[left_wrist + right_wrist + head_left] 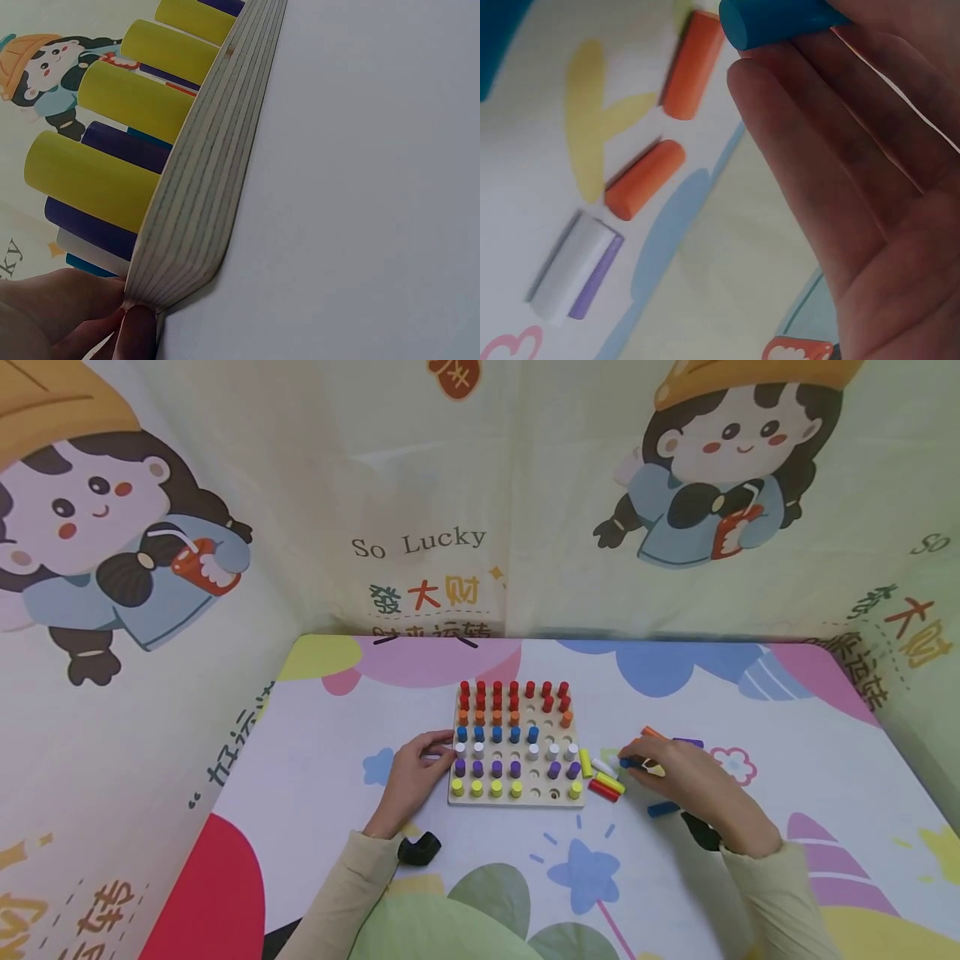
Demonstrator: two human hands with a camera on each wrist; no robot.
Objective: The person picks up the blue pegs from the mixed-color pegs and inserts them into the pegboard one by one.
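Note:
A wooden pegboard [517, 803] lies on the table, with rows of red, orange, blue, white, purple and yellow pegs standing in it. Bare holes show mostly in its right half. At the board's left edge, my left hand [412, 777] grips it with fingers and thumb around the edge, seen close up beside the yellow pegs [94, 180] in the left wrist view. My right hand [686, 777] is right of the board and pinches a blue peg [776, 22] over the table. The blue peg's far end is hidden by the hand.
Loose pegs lie right of the board: a white peg [603, 767], a red peg [603, 791], yellow ones, a blue peg [663, 810] and a purple peg [688, 742]. Orange pegs [645, 180] lie beyond the right hand. A printed curtain [420, 485] stands behind the table.

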